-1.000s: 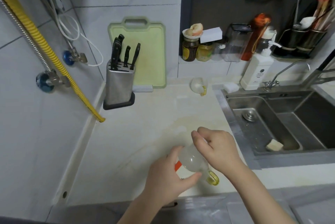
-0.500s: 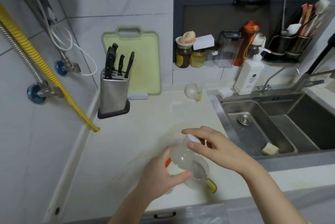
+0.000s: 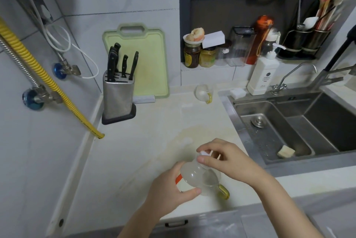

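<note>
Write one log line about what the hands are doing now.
left hand: grips clear container | right hand: pinches white piece at its top | yellow-handled cup: overlaps container, contact unclear | place: counter by sink

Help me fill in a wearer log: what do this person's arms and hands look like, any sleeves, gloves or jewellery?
Both arms are bare: no sleeves reach the left forearm or right forearm within view. The left hand and right hand wear no gloves, and no ring, watch or bracelet shows. The visible thumbnails look short and unpainted.
</note>
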`<move>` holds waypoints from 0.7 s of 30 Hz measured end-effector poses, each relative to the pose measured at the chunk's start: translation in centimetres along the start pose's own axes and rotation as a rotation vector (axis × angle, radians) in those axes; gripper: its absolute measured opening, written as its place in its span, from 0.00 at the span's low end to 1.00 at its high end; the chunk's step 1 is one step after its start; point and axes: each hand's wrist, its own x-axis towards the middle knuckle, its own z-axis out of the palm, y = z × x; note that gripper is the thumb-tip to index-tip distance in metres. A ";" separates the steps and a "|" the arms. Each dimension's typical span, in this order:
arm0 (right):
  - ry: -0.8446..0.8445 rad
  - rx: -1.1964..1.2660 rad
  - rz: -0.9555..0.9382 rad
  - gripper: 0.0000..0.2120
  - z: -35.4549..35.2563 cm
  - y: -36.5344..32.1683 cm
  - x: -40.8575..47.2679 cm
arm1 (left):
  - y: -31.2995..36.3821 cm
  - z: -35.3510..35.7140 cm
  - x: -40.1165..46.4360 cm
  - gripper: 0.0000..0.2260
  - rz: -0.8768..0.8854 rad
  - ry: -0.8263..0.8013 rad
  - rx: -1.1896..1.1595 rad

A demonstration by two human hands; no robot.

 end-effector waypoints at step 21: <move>0.368 0.586 0.203 0.14 1.8 8.9 -4.5 | -3.2 3.2 1.7 0.26 -0.130 0.013 0.042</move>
